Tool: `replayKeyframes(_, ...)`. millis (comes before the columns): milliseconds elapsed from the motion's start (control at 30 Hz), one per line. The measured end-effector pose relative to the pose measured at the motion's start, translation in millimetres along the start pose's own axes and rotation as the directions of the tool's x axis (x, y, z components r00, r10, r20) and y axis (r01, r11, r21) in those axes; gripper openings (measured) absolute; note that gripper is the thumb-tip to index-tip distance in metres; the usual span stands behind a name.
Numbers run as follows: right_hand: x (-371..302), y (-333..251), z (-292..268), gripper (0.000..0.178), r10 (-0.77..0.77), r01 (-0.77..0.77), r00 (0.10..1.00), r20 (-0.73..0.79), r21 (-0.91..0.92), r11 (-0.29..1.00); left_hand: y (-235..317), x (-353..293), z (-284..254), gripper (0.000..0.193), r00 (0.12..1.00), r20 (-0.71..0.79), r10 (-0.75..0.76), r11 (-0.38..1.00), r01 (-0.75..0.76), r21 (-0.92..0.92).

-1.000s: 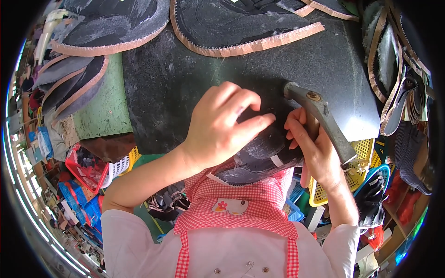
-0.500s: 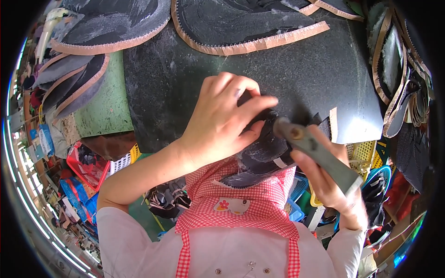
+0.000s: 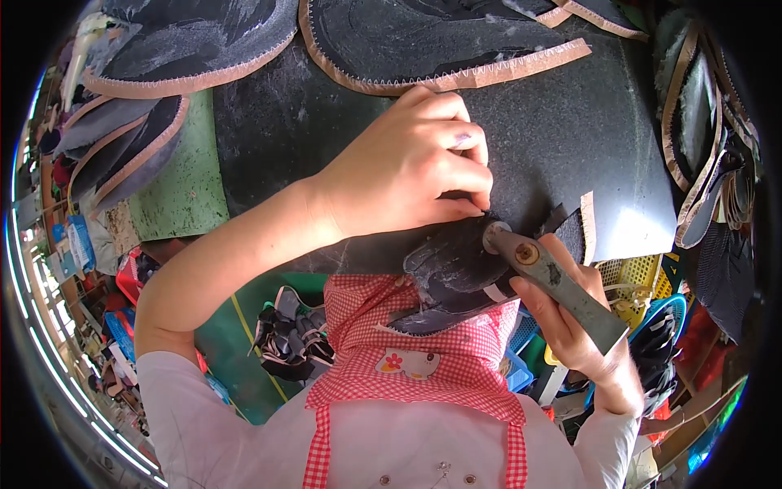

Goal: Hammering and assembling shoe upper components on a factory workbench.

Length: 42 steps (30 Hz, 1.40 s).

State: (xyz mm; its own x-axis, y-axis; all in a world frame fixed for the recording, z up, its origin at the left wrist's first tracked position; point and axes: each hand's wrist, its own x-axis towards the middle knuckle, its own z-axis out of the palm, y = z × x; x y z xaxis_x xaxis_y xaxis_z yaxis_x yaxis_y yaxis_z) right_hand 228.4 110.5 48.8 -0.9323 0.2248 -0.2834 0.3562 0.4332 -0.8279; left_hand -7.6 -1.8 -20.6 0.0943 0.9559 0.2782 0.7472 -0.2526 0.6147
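Right hand [image 3: 574,326] gripping a hammer [image 3: 558,281], left hand [image 3: 415,167] curled, its hold unclear, black piece [image 3: 456,273] with white tab [image 3: 494,292]

The right hand [image 3: 570,314] is closed around the hammer [image 3: 562,281], thumb on the near-left side of its head and fingers partly hidden beneath it; the right forearm [image 3: 617,383] drops toward the body on the near side of the hammer. Beyond the hammer and to its left, the left hand [image 3: 423,167] arches back-up, fingers curled, thumb tip just beside the hammer's round face. The left forearm [image 3: 252,236] slants away leftward from the hammer to a bent elbow.
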Motion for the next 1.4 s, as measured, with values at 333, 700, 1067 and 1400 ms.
replayKeyframes(333,15,-8,-12,0.018,-0.050,0.035,0.990,-0.130,-0.120,0.992,-10,-3,1,0.016,0.944,0.014,0.330,0.935,-0.328,0.135)
replayKeyframes(700,16,-6,-15,0.034,0.044,-0.029,0.996,0.075,-0.191,0.981,10,-17,7,0.016,0.986,-0.153,0.062,0.995,-0.048,0.092)
replayKeyframes(1067,27,-6,-19,0.020,-0.058,0.063,0.998,0.033,-0.189,0.980,33,-32,17,0.021,0.962,-0.232,-0.142,0.975,0.177,0.136)
replayKeyframes(1400,25,-9,-15,0.018,-0.015,0.027,0.998,0.065,-0.193,0.981,45,-39,19,0.020,0.915,-0.307,-0.260,0.929,0.324,0.179)
